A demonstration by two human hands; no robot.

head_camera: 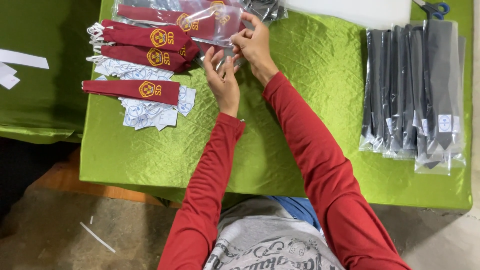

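Observation:
My left hand [222, 75] and my right hand [255, 44] meet at the open end of a clear plastic sleeve [212, 22] that holds a dark red tie with a yellow badge. Both hands pinch the sleeve's edge near the top middle of the green cloth table [280, 135]. Two bare red ties [145, 45] with white elastic loops lie stacked to the left, and a third red tie [132, 89] rests lower on a heap of small white paper labels [150, 112]. My sleeves are red.
A row of several grey ties in clear bags [417, 90] lies at the right. Blue-handled scissors [435, 7] sit at the top right corner beside a white sheet [350, 10]. A second green table with white paper strips [20, 60] stands to the left.

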